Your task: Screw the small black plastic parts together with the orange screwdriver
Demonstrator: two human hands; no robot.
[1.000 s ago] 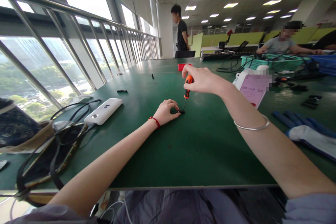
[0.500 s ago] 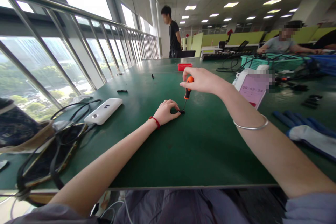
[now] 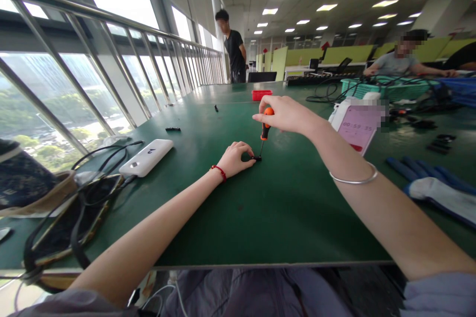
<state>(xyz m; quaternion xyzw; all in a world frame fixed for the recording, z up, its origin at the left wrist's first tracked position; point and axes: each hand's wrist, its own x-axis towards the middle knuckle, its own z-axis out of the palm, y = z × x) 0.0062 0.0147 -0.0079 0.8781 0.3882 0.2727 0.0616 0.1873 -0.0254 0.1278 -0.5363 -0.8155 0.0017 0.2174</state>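
Note:
My right hand point(image 3: 284, 114) is closed round the top of a small screwdriver point(image 3: 265, 131) with an orange and black handle, held nearly upright. Its tip rests on a small black part point(image 3: 257, 158) lying on the green table point(image 3: 290, 208). My left hand point(image 3: 235, 157) lies on the table with its fingers pinched round that black part. A red cord is on my left wrist and a silver bangle on my right forearm.
A white power bank point(image 3: 147, 156) and tangled black cables point(image 3: 74, 218) lie at the left. A timer with a pink screen point(image 3: 357, 126) and blue-grey gloves point(image 3: 431, 183) are at the right. A red tray point(image 3: 261, 94) stands further back. One person stands by the windows; another sits far right.
My right hand's fingers have shifted on the screwdriver handle, as in turning it. My left hand has stayed put. The standing person has walked to the left.

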